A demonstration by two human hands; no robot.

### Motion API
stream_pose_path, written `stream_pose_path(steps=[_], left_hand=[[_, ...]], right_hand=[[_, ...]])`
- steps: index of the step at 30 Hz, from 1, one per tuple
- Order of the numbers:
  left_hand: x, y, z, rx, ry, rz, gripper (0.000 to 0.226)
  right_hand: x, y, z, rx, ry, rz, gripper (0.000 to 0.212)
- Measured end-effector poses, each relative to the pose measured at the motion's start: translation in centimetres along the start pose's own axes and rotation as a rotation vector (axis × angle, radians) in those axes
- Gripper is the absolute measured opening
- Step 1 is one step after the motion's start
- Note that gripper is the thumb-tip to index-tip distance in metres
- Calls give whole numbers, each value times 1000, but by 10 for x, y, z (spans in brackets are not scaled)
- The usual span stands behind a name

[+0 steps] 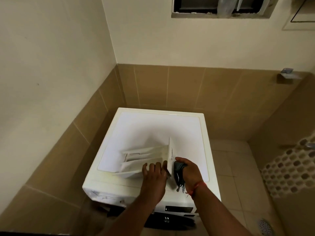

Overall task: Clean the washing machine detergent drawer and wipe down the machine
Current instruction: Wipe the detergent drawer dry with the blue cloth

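The white detergent drawer (146, 155) lies on its side on top of the white washing machine (153, 128), its front panel pointing to the right. My left hand (154, 174) holds the drawer near the panel, with fingers curled over its near edge. My right hand (189, 172) grips a dark grey cloth (179, 174) and presses it against the outer face of the drawer's front panel. The empty drawer slot (105, 196) shows at the machine's upper left front.
The machine stands in a corner against brown tiled walls (170, 86). A floor drain (265, 226) lies at the lower right. A patterned wall with round cut-outs (289, 167) stands at the right, and a window (219, 5) is high on the back wall.
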State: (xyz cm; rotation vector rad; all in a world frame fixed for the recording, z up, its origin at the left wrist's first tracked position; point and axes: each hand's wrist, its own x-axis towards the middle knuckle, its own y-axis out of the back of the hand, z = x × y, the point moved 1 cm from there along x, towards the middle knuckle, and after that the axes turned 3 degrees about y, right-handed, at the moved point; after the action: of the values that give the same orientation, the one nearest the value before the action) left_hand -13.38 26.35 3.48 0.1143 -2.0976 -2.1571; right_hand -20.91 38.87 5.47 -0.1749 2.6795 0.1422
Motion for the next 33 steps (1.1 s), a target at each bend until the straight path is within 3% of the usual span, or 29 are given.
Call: stream_pose_path(steps=[2,5,9,13,17,20,22,24,26,27,29,33], left_hand=[[0,-6,-1,52,-44,-63,86],[5,-12,-5,81,-112,-128,81],[18,-11,-25,93,-282,-47,66],[38,16,-61,248,-419,-125,74],[45,31,-96,307,-411,-149,84],[44,24,-116,179,-243,-155,91],[39,13,-127,37,-98,-166,92],[31,1,-136,-122,52,-177,89],[22,-8,-145,-274,210,-159,86],[17,-11,-151,-331,272,-150,84],[8,-16,-163,-354,315,-151,84],[-3,-23,-180,-279,243,-155,79]], right_hand=[[4,3,3,-82,8,-7,50],[10,7,7,-114,-15,22,52],[13,10,4,-144,-16,58,51],[27,15,-11,-312,50,62,43],[53,9,-48,-779,-18,-258,28],[40,4,-92,-1134,-65,-405,19],[44,8,-113,-1172,-73,-326,25],[50,6,-129,-1232,-59,-268,18],[55,3,-136,-1133,-15,-207,10],[55,-1,-137,-1071,42,-148,18],[38,-12,-143,-1074,228,-1,28],[-16,-56,-125,-1103,568,214,25]])
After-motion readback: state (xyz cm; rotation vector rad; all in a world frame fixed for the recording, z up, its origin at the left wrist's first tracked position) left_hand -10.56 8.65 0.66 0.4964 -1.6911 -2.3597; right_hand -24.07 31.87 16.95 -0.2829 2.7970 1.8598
